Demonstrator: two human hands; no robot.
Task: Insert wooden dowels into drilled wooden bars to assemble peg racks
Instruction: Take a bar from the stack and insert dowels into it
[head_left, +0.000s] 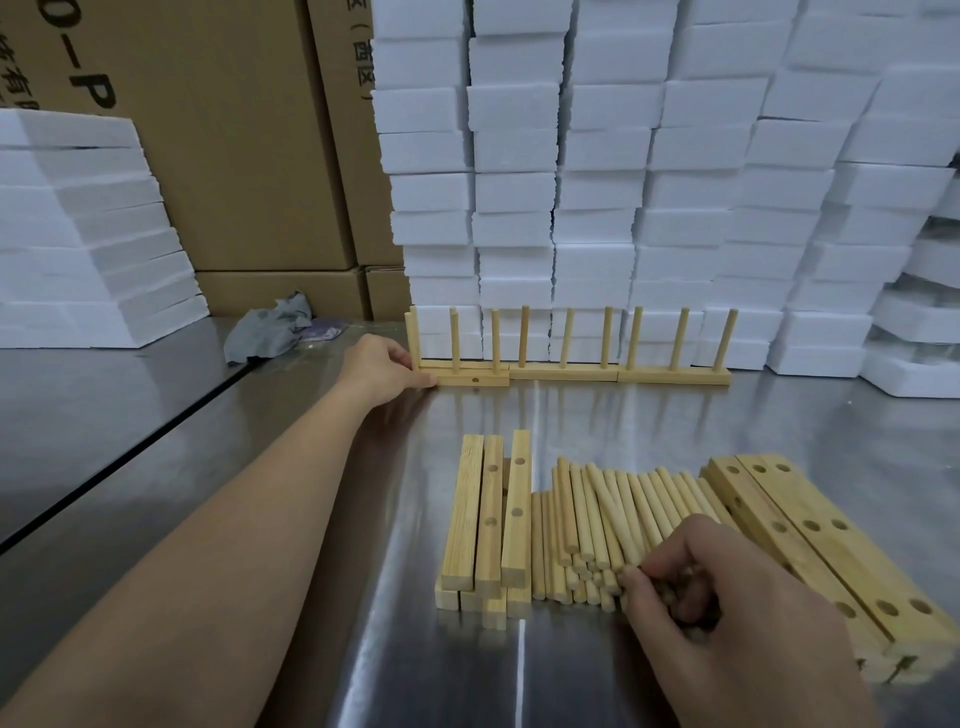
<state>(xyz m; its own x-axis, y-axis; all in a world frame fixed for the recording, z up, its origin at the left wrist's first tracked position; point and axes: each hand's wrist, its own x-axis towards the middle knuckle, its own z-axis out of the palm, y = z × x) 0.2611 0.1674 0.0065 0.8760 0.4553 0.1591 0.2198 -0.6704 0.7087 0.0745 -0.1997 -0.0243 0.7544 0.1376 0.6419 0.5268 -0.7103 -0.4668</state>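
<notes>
A row of assembled peg racks (571, 371) stands at the back of the steel table, their dowels upright. My left hand (382, 366) grips the left end of the front rack (475, 379) in that row. A pile of loose dowels (613, 519) lies in the foreground. My right hand (691, 587) rests on the near ends of those dowels, with its fingers curled around some. Short drilled bars (491, 525) are stacked left of the pile. Wider drilled bars (810, 551) lie to its right.
Stacks of white foam blocks (623, 182) rise right behind the racks, with more foam (88, 234) at the left. Cardboard boxes (234, 145) stand at the back. A grey rag (270, 330) lies on the steel table (322, 519), and a dark seam runs diagonally at left.
</notes>
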